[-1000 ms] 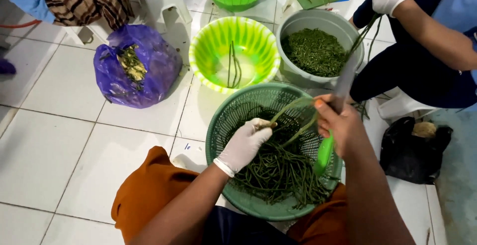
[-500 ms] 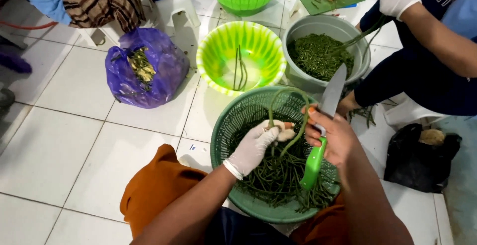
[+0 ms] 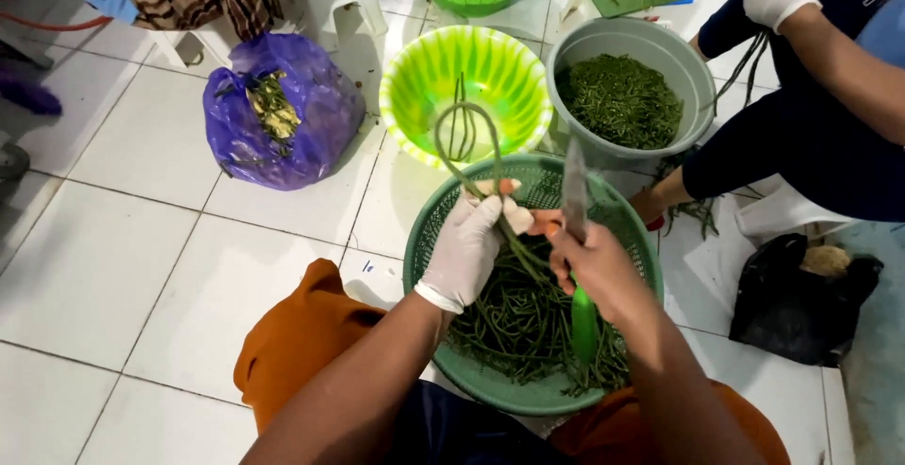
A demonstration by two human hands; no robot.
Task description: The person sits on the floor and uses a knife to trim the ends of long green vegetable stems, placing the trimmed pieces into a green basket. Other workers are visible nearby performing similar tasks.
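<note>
Bright, even light falls from above, with no harsh shadows. The white floor (image 3: 123,267) shows soft sheen on its tiles, and the lime bowl (image 3: 415,97) glares slightly along its ribbed wall. Soft shade lies under the basket (image 3: 424,239). The knife (image 3: 573,203) blade is smeared by motion blur. Detail is soft overall, with straight lines bending a little toward the frame edges.

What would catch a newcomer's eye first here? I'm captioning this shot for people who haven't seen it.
At centre, the gloved left hand lifts a looped long bean while the bare right hand holds a green-handled knife, both over a green basket full of beans. Behind it sit a bright striped bowl and a grey tub of chopped greens; a purple bag of scraps lies to the left.
</note>
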